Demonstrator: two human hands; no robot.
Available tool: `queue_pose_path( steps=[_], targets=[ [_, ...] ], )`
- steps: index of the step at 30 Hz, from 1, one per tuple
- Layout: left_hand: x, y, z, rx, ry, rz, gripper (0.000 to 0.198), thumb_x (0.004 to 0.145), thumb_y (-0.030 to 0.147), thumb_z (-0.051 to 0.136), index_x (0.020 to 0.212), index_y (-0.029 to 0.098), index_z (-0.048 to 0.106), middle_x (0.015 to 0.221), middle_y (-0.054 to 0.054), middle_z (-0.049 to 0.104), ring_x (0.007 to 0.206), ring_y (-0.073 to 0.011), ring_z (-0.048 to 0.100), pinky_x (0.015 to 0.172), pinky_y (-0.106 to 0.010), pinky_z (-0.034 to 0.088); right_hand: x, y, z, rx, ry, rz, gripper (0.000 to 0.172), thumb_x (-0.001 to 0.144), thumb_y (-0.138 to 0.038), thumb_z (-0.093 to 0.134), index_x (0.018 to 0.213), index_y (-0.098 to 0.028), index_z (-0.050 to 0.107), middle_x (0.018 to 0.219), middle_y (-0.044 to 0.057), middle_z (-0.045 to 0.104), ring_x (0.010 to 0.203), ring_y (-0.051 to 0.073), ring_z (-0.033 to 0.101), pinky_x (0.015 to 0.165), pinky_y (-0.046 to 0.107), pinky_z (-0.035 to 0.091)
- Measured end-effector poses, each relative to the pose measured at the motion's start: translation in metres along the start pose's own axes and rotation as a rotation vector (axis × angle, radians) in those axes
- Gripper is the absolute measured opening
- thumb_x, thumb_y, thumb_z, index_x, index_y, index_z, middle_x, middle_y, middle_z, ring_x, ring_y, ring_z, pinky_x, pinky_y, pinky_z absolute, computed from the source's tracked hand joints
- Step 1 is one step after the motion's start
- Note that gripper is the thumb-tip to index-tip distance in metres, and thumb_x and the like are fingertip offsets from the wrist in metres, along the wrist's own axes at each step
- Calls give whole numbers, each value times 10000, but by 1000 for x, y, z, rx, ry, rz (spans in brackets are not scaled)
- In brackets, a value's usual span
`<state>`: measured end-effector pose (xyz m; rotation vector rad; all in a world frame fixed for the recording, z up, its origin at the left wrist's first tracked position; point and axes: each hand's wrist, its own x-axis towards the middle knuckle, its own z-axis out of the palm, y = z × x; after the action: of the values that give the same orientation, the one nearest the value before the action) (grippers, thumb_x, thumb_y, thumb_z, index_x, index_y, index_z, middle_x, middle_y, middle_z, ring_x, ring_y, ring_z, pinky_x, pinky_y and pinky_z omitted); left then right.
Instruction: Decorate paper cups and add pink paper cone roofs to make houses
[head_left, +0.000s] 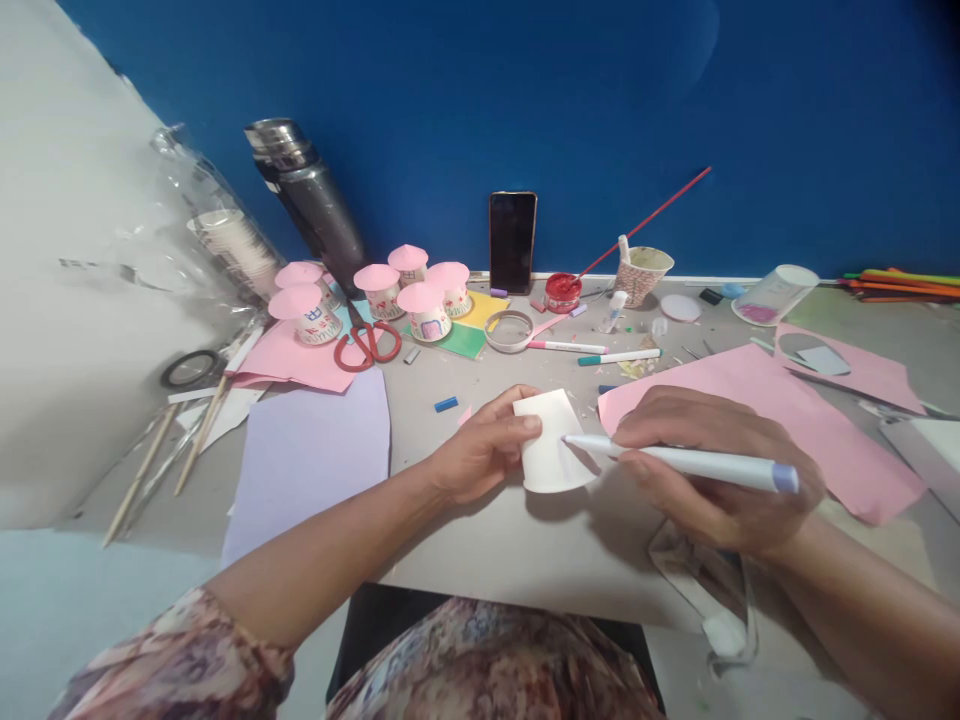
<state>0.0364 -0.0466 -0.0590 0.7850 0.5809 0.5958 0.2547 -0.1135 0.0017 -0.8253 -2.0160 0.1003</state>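
Observation:
A plain white paper cup (551, 460), tilted and held just above the table, is gripped by my left hand (484, 445) with the thumb on its side. My right hand (720, 460) is closed around a white marker with a blue end (697, 464). The marker's tip meets or nearly meets the cup's wall; no clear mark shows there. Beyond my hands stand several decorated paper cups with pink cone roofs (426, 312). A capless-looking teal marker (621, 357) and a pink marker (568, 347) lie behind the cup.
Red-handled scissors (367, 345), a tape roll (510, 330) and a small blue cap (445, 404) lie at centre left. Purple sheet (311, 460) left, pink sheet (757, 410) right. At the back: a dark flask (315, 210), phone (513, 243), red paint pot (562, 293) and patterned cup (642, 277).

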Motion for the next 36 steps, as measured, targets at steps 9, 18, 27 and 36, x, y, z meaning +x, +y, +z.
queue_pose_path(
  steps=[9,18,27,36],
  targets=[
    [0,0,1,20,4,-6,588,662,431,947,1088,183,626,901,-21,687,753,-165,645,642,-268,506,-2,-1,0,66,17,28,116,916,-112,663,920,-224,693,678,30,729,566,183,652,554,334,533],
    [1,-1,-1,34,-3,-11,586,679,445,938,1095,187,615,915,-19,685,756,-166,648,643,-274,509,4,1,-5,67,-76,-22,130,905,-89,661,934,-210,699,706,47,756,565,175,653,537,317,549],
    [0,-2,-1,36,0,-18,569,680,436,939,1080,190,617,892,-14,679,743,-163,645,645,-270,497,2,0,-3,119,-79,34,132,925,-93,642,908,-216,684,692,42,740,544,161,637,515,312,494],
    [0,-1,-1,50,5,-22,584,677,460,938,1089,189,625,903,-21,680,748,-169,642,650,-277,496,-2,-2,2,183,5,102,154,917,-85,632,913,-226,695,662,9,710,526,155,612,510,306,456]
  ],
)
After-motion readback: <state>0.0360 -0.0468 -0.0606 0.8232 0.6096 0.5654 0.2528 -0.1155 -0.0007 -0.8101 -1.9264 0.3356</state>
